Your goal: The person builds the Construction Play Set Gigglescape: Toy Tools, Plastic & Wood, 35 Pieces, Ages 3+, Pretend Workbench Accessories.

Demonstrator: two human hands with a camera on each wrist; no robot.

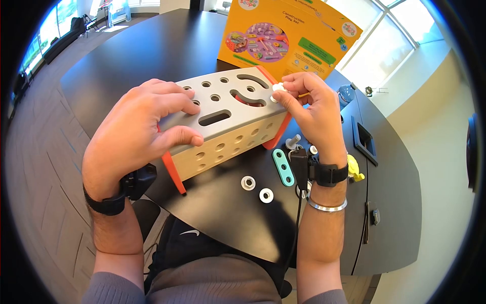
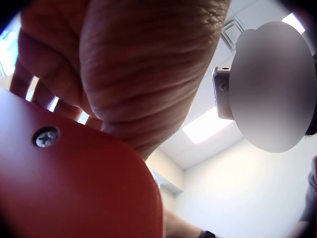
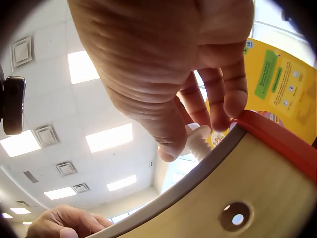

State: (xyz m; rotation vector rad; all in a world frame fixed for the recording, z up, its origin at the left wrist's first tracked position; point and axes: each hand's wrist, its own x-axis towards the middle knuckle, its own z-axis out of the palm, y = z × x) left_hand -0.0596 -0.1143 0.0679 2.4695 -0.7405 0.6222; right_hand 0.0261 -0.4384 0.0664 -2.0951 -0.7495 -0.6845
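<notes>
A wooden toy bench (image 1: 223, 148) with a grey top full of holes and slots and red end pieces stands on the table. My left hand (image 1: 139, 114) rests on the left end of the top, fingers spread; in the left wrist view it is over the red end piece (image 2: 79, 178). My right hand (image 1: 316, 106) pinches a white plastic screw (image 1: 277, 90) at the right end of the top. In the right wrist view the screw's threaded shaft (image 3: 199, 148) shows beside the edge of the top, below thumb and fingers.
A yellow box (image 1: 288, 38) stands behind the bench. In front lie white nuts (image 1: 248, 183), (image 1: 266, 195) and a teal strip (image 1: 283, 167). Near the right wrist are a grey bolt (image 1: 293, 142) and a yellow piece (image 1: 355, 168). A blue bottle (image 1: 346, 95) stands farther back.
</notes>
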